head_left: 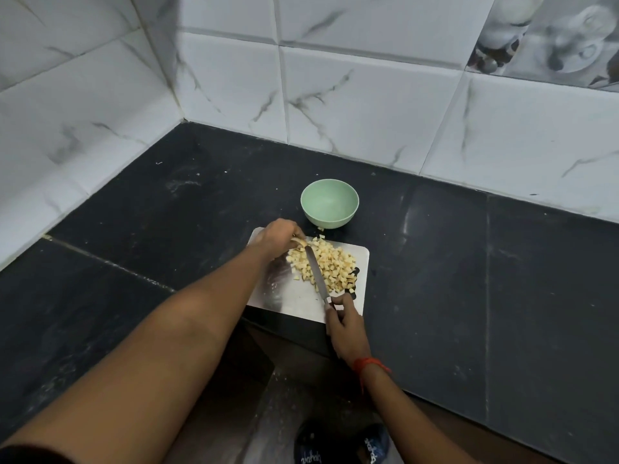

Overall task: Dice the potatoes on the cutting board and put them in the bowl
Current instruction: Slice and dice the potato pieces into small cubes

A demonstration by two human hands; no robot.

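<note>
A pile of pale yellow diced potato (330, 264) lies on the right half of a steel cutting board (284, 293) near the counter's front edge. My right hand (343, 324) grips the handle of a knife (316, 274), whose blade lies across the pile pointing away from me. My left hand (279, 234) rests at the board's far left corner with its fingers curled on a piece of potato by the knife tip. Just behind the board stands a light green bowl (330, 203), upright and empty inside. A few stray cubes lie on the counter between bowl and board.
The black stone counter (469, 279) runs into a corner of white marbled wall tiles (351, 95) behind and to the left. Its front edge drops off right below the board, and my shoes (341, 445) show on the floor beneath.
</note>
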